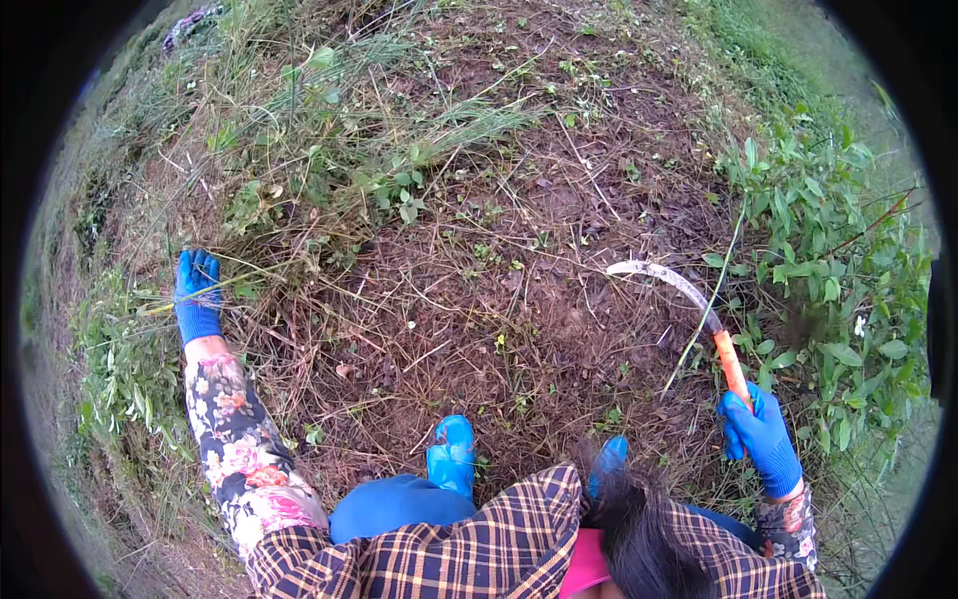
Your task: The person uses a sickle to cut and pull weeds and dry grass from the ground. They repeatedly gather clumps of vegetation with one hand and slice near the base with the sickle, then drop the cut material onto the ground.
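Observation:
In my right hand (pixel 763 438), gloved in blue, is the orange handle (pixel 731 365) of a sickle. Its curved metal blade (pixel 673 278) arcs up and to the left over the ground, and a long thin green stem (pixel 707 314) crosses the view beside the blade's base. My left hand (pixel 198 288), in a matching blue glove, is stretched far out to the left above low weeds. A yellow-green stalk (pixel 243 278) passes across this hand; whether the fingers grip it cannot be made out.
Leafy green plants (pixel 823 277) stand along the right side. Tangled grass and weeds (pixel 322 150) lie at the upper left, with leafy growth (pixel 123 359) below my left hand. Brown soil (pixel 479 314) strewn with dry stalks spreads ahead of my blue boots (pixel 453 457).

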A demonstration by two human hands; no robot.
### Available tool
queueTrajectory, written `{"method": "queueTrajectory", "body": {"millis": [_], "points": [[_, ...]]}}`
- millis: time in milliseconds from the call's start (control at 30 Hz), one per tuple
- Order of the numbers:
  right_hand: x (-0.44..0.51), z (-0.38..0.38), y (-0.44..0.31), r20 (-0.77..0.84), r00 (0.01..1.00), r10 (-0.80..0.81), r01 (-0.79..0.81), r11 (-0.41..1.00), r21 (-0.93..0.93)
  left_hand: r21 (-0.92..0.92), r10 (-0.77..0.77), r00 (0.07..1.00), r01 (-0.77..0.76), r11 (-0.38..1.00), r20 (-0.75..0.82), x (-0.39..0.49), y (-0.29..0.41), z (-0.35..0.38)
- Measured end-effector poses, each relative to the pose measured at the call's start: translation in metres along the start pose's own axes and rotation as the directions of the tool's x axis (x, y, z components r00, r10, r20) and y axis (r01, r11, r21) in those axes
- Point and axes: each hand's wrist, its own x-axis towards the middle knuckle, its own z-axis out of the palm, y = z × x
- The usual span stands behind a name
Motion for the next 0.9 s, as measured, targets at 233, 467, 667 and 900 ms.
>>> {"method": "queueTrajectory", "body": {"millis": [233, 467, 667, 900], "points": [[-0.047, -0.008, -0.001, -0.058, 0.996, 0.060, -0.069, 0.986, -0.155, 0.178, -0.061, 0.963, 0.110, 0.978, -0.263, -0.109, -0.029, -0.089], [-0.034, -0.024, 0.007, 0.094, 0.934, -0.345, 0.310, 0.650, -0.694, 0.200, -0.164, 0.855, 0.294, 0.935, -0.491, -0.153, -0.091, -0.091], [-0.030, -0.032, 0.006, 0.241, 0.896, -0.372, 0.423, 0.559, -0.713, 0.660, 0.203, 0.964, -0.040, 0.750, -0.171, -0.210, -0.135, -0.008], [-0.033, -0.041, 0.019, 0.254, 0.907, -0.334, 0.413, 0.600, -0.685, 0.504, -0.685, 0.639, 0.488, 0.713, 0.350, -0.208, -0.108, 0.080]]}}
